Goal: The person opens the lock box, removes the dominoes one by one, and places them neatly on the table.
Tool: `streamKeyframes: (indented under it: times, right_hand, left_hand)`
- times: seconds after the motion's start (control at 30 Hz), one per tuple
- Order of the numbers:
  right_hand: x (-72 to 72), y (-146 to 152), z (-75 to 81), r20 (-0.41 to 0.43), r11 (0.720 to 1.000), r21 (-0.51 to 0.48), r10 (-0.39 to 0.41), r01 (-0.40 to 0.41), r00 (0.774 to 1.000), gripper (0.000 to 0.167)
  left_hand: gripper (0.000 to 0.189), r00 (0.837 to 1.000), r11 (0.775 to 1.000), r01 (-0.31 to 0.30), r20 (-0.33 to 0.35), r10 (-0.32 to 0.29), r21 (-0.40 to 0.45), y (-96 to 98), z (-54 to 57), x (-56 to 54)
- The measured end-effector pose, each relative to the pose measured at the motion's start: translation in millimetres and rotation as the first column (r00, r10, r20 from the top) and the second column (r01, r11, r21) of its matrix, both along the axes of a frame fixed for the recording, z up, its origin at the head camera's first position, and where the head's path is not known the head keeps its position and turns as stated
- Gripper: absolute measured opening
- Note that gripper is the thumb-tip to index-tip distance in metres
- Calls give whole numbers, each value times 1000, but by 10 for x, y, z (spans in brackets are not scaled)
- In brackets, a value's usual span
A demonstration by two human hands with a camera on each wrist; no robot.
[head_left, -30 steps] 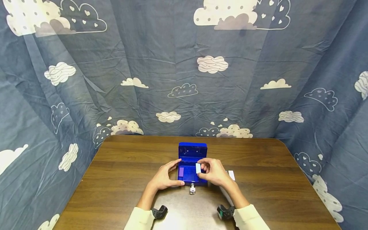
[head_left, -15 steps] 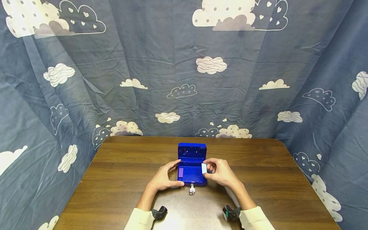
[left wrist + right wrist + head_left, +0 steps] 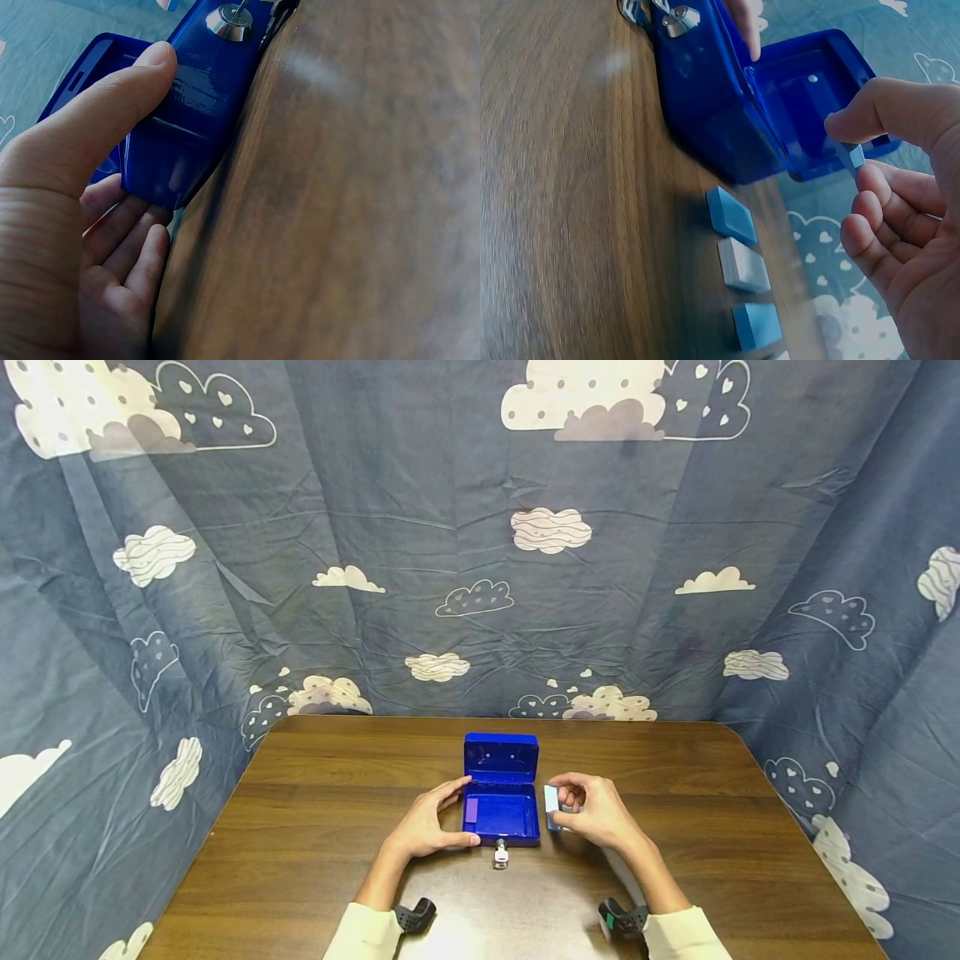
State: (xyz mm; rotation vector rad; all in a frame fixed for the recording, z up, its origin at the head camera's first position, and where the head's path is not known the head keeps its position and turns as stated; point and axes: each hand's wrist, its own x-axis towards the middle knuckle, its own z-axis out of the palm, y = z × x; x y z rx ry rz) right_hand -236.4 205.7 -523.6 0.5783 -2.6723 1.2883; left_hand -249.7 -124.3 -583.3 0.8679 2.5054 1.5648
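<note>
A blue metal cash box point(image 3: 501, 816) stands with its lid point(image 3: 501, 758) raised. My left hand point(image 3: 431, 821) holds its left side, thumb on the front wall and fingers round toward the back. In the left wrist view the thumb point(image 3: 112, 105) lies along the box near the lock point(image 3: 229, 22). Just right of the box, my right hand point(image 3: 597, 814) pinches a small light blue block point(image 3: 851, 156) between thumb and fingers, above the table. A purple block point(image 3: 472, 810) lies inside the box at the left.
On the wooden table point(image 3: 337, 768), a blue block point(image 3: 731, 215), a white block point(image 3: 744, 265) and another blue block point(image 3: 757, 325) lie in a row beside the box. Keys point(image 3: 501, 857) hang from the front lock. A cloud-print curtain point(image 3: 480, 635) stands behind.
My right hand has moved right with the light blue block, from over the box's inside to past its right wall. The left hand has stayed on the box.
</note>
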Motion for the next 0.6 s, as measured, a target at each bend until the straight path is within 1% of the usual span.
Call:
streamKeyframes:
  times: [0.3, 0.6]
  right_hand:
    - [47, 160, 1, -33, 1000, -1, -9, 9, 999, 35]
    - [51, 313, 0, -16, 999, 13, -40, 40, 999, 36]
  left_hand:
    - [98, 1000, 1000, -6, 5, 6, -19, -1, 6, 21]
    - [97, 1000, 1000, -3, 3, 3, -16, 5, 13, 20]
